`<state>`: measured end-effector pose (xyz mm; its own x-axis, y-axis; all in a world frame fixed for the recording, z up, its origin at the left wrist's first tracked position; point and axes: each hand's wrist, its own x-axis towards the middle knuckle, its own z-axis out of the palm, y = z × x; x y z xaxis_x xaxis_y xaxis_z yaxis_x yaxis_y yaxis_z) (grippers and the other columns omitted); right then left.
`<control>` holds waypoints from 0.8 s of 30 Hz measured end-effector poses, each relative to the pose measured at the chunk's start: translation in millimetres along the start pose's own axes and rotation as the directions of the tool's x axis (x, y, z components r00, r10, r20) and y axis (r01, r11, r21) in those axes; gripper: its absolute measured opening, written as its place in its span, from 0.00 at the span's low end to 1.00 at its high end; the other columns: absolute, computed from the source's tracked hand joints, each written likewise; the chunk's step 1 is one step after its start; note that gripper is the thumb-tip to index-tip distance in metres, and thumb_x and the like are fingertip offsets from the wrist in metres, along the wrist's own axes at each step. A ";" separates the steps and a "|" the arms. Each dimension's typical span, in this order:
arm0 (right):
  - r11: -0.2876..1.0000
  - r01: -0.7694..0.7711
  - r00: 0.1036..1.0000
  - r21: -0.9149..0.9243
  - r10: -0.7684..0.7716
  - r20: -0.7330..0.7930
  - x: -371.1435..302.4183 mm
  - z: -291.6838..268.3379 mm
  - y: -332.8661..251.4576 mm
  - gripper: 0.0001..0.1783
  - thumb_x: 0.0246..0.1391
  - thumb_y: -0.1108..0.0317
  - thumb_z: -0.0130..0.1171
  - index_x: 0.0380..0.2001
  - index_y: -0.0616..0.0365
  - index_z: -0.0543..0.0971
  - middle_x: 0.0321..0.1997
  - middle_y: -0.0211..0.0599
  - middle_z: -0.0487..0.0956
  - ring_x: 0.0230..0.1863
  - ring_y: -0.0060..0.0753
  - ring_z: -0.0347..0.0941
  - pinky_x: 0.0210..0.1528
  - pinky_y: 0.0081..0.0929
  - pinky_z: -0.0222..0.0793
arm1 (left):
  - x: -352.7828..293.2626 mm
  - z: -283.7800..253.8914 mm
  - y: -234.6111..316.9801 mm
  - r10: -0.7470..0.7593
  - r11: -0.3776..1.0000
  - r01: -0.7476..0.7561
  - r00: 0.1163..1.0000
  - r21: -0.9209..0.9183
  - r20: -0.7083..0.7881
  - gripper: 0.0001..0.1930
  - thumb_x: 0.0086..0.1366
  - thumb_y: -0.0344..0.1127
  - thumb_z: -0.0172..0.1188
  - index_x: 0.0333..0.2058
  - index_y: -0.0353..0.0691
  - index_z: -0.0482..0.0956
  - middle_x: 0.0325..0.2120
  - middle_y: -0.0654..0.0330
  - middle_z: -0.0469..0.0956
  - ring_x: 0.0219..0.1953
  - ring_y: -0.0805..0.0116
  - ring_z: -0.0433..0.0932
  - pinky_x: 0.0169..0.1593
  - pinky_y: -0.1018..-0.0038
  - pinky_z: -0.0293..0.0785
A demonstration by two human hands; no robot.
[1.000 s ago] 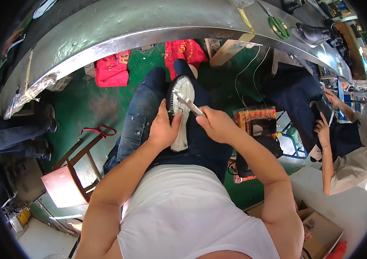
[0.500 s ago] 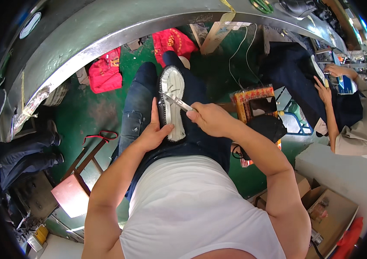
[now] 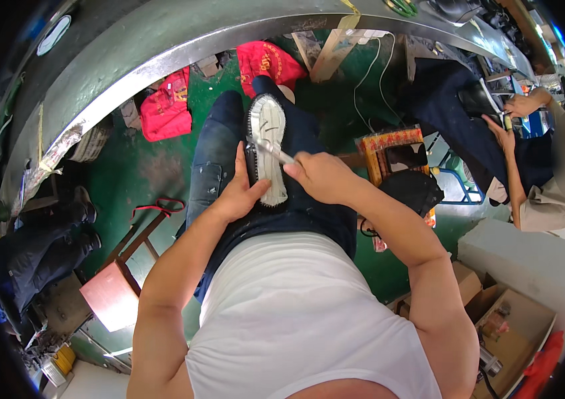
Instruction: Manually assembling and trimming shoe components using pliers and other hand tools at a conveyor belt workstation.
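A shoe (image 3: 268,122) lies sole up across my thighs, toe pointing away from me. Its pale sole is ringed by a row of stitch-like teeth, and there are dark curved marks near the toe. My left hand (image 3: 237,191) grips the heel half, thumb on the sole and forefinger stretched along the left side. In my right hand (image 3: 323,177) is a silver metal hand tool (image 3: 278,153), held from the right. Its blurred head is over the middle of the sole at the left edge; whether it touches I cannot tell.
A dark curved workbench (image 3: 182,41) spans the far side. Red bags (image 3: 166,108) lie on the green floor beneath it. A pink-topped stool (image 3: 111,298) stands left, a cardboard box (image 3: 518,339) lower right. At right, a co-worker's hands (image 3: 503,133) hold a dark shoe.
The silver tool has shifted slightly on the sole and is now blurred. My left hand keeps its hold on the shoe. The co-worker's shoe has tilted to show its dark upper.
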<state>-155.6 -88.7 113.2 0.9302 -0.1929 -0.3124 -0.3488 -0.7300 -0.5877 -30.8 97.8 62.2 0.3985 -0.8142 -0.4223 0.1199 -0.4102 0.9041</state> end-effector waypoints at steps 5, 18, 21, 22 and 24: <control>0.991 0.043 0.999 -0.128 -0.045 -0.018 5.6 4.3 13.5 0.24 0.70 0.50 0.44 0.36 0.63 0.73 0.27 0.52 0.79 0.31 0.57 0.78 0.36 0.48 0.72 | 5.2 -1.0 -4.6 0.027 0.995 -0.030 0.999 -0.098 -0.031 0.53 0.65 0.32 0.62 0.71 0.38 0.25 0.68 0.41 0.51 0.69 0.57 0.57 0.69 0.70 0.56; 0.505 -0.190 0.962 0.842 0.268 0.056 -16.6 39.6 65.5 0.26 0.72 0.50 0.41 0.37 0.65 0.74 0.27 0.36 0.78 0.24 0.26 0.76 0.30 0.26 0.72 | 14.7 -41.4 93.4 0.112 0.412 -0.290 0.957 -0.864 -0.268 0.30 0.73 0.54 0.50 0.63 0.37 0.65 0.55 0.52 0.76 0.55 0.57 0.77 0.59 0.59 0.74; 0.535 -0.244 0.956 0.809 0.271 0.109 -11.9 40.3 62.1 0.26 0.72 0.51 0.41 0.38 0.66 0.75 0.27 0.36 0.78 0.24 0.26 0.77 0.30 0.26 0.72 | 27.6 -89.0 105.1 0.336 0.197 -0.225 0.930 -0.954 -0.150 0.33 0.73 0.60 0.44 0.63 0.38 0.65 0.57 0.50 0.74 0.58 0.52 0.74 0.63 0.53 0.70; 0.543 -0.241 0.959 0.804 0.262 0.110 -12.4 37.9 58.3 0.26 0.72 0.51 0.41 0.38 0.66 0.75 0.27 0.36 0.78 0.24 0.26 0.77 0.30 0.26 0.72 | 36.7 -100.3 109.7 0.229 0.259 -0.175 0.966 -0.950 -0.116 0.34 0.73 0.62 0.44 0.63 0.39 0.66 0.57 0.49 0.74 0.58 0.50 0.74 0.63 0.52 0.70; 0.666 -0.240 0.963 0.706 0.255 0.086 -11.3 31.1 51.4 0.26 0.71 0.50 0.42 0.38 0.66 0.75 0.27 0.37 0.78 0.25 0.27 0.77 0.31 0.26 0.73 | 41.9 -101.8 112.3 0.250 0.252 -0.155 0.964 -0.955 -0.090 0.36 0.71 0.66 0.41 0.63 0.39 0.66 0.56 0.47 0.74 0.56 0.45 0.75 0.60 0.47 0.71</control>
<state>-187.6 -103.6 63.3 0.7967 -0.3156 -0.5155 -0.5367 0.0228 -0.8435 92.0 59.4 152.7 0.4960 -0.8505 -0.1749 0.8372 0.4150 0.3561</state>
